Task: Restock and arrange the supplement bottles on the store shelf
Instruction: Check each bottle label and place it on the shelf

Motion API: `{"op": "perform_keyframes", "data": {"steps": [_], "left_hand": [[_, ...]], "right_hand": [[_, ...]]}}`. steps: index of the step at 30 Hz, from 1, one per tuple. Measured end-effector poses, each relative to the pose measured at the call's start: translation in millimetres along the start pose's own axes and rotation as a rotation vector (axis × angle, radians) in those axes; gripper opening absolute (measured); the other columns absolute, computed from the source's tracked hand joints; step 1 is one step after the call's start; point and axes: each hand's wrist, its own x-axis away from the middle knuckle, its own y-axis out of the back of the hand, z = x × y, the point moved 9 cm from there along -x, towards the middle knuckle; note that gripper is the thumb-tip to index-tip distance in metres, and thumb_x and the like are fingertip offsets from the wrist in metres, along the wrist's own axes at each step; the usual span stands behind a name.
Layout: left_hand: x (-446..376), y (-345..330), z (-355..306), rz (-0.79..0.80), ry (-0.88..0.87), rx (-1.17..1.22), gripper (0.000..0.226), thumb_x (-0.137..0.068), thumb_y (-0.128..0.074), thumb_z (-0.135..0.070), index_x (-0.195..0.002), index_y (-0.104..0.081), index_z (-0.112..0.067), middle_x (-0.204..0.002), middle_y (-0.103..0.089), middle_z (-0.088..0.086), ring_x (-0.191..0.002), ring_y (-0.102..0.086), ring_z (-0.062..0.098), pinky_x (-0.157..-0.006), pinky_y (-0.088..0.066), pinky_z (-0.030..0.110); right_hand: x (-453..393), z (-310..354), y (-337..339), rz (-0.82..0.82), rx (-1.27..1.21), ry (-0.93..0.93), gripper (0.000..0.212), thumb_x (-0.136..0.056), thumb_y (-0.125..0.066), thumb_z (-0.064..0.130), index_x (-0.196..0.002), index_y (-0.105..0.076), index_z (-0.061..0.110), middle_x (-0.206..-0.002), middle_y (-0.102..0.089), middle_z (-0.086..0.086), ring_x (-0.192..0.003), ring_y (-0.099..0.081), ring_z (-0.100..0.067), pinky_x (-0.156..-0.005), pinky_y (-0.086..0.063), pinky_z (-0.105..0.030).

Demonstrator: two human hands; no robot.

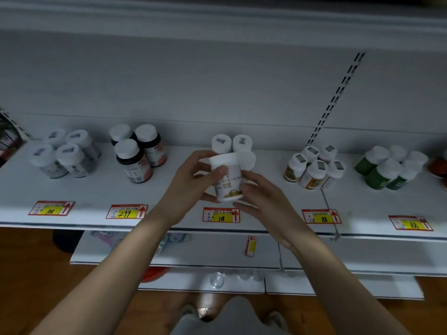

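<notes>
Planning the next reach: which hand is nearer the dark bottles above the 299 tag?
Left. The left hand sits just right of the dark bottles; the right hand is farther right.

Shop: white shelf [96, 189] with price tags [221, 215], grouped bottles [135, 153].

Four grey-labelled bottles [64, 154], three dark bottles [136, 153], three white gold-labelled bottles [228, 180] with one held in two hands, five orange-labelled bottles [314, 166], about five green bottles [389, 169], five price tags [221, 214] on the shelf edge
</notes>
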Motion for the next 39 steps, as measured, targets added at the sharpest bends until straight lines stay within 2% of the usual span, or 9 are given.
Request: {"op": "perform_keyframes", "data": {"steps": [6, 10, 16, 18, 22, 27, 30, 34, 39], "left_hand": [[10, -9, -26, 0.06, -0.027, -0.06, 0.043, -0.075, -0.071, -0.037, -0.116, -0.06, -0.028, -0.102, -0.065, 0.004, -0.094, -0.071, 0.019, -0.068, -0.062, 0.042], [11, -9, -26, 0.069, -0.011, -0.07, 0.051, -0.075, -0.072, -0.035, -0.121, -0.056, -0.023, -0.106, -0.066, 0.007, -0.093, -0.072, 0.019, -0.068, -0.062, 0.039], [12, -15, -22, 0.096, 0.048, -0.049, 0.047, -0.072, -0.069, -0.043, -0.111, -0.056, -0.02, -0.109, -0.07, 0.004, -0.095, -0.072, 0.015, -0.071, -0.059, 0.031], [12, -18, -22, 0.085, 0.041, -0.071, 0.049, -0.073, -0.069, -0.045, -0.113, -0.057, -0.019, -0.111, -0.069, 0.0, -0.096, -0.072, 0.014, -0.072, -0.06, 0.031], [11, -16, -25, 0.0, -0.016, -0.209, 0.051, -0.075, -0.077, -0.051, -0.115, -0.062, -0.023, -0.11, -0.069, -0.007, -0.095, -0.071, 0.016, -0.077, -0.061, 0.035], [8, -16, -32, -0.049, -0.048, -0.178, 0.033, -0.084, -0.076, -0.028, -0.115, -0.065, -0.021, -0.107, -0.07, 0.001, -0.085, -0.072, 0.014, -0.072, -0.062, 0.032], [6, -12, -34, -0.062, -0.034, -0.086, 0.034, -0.084, -0.076, -0.02, -0.115, -0.062, -0.02, -0.108, -0.068, 0.004, -0.089, -0.073, 0.016, -0.072, -0.061, 0.029], [5, -7, -34, -0.072, -0.017, 0.037, 0.029, -0.087, -0.073, -0.013, -0.111, -0.058, -0.017, -0.11, -0.07, 0.007, -0.095, -0.072, 0.018, -0.075, -0.06, 0.03], [6, -11, -37, -0.066, -0.021, 0.022, 0.027, -0.09, -0.069, -0.017, -0.115, -0.058, -0.016, -0.112, -0.069, 0.002, -0.094, -0.072, 0.01, -0.073, -0.06, 0.027]], "right_hand": [[18, 14, -10, 0.033, -0.114, 0.059, 0.033, -0.097, -0.053, 0.006, -0.13, -0.056, 0.012, -0.116, -0.072, -0.012, -0.109, -0.069, -0.026, -0.09, -0.057, -0.031], [17, 13, -10, 0.031, -0.137, 0.077, 0.046, -0.082, -0.063, 0.02, -0.127, -0.058, 0.014, -0.115, -0.072, -0.011, -0.109, -0.069, -0.026, -0.088, -0.057, -0.032], [11, 10, -9, 0.007, 0.074, 0.076, 0.038, -0.081, -0.079, 0.027, -0.116, -0.066, 0.025, -0.114, -0.072, 0.002, -0.11, -0.068, -0.02, -0.098, -0.054, -0.043], [9, 11, -7, -0.009, 0.079, 0.074, 0.041, -0.08, -0.078, 0.02, -0.117, -0.062, 0.024, -0.115, -0.071, 0.001, -0.109, -0.068, -0.02, -0.098, -0.054, -0.044], [9, 18, -6, -0.028, 0.053, 0.095, 0.054, -0.081, -0.077, 0.003, -0.124, -0.052, 0.022, -0.118, -0.069, -0.008, -0.104, -0.071, -0.022, -0.082, -0.058, -0.029], [8, 26, -8, -0.058, 0.232, 0.189, 0.06, -0.082, -0.08, 0.013, -0.13, -0.05, 0.031, -0.123, -0.066, 0.002, -0.111, -0.066, -0.013, -0.09, -0.058, -0.036], [8, 26, -14, 0.014, 0.111, 0.157, 0.048, -0.089, -0.067, 0.025, -0.135, -0.052, 0.027, -0.125, -0.067, 0.006, -0.116, -0.065, -0.013, -0.098, -0.054, -0.035], [9, 21, -16, 0.071, -0.122, 0.078, 0.038, -0.102, -0.045, 0.012, -0.14, -0.052, 0.013, -0.129, -0.066, -0.007, -0.12, -0.063, -0.022, -0.104, -0.05, -0.036], [9, 27, -8, -0.046, -0.014, 0.154, 0.033, -0.096, -0.057, 0.005, -0.126, -0.061, 0.018, -0.119, -0.07, -0.005, -0.111, -0.068, -0.02, -0.093, -0.056, -0.032]]}}
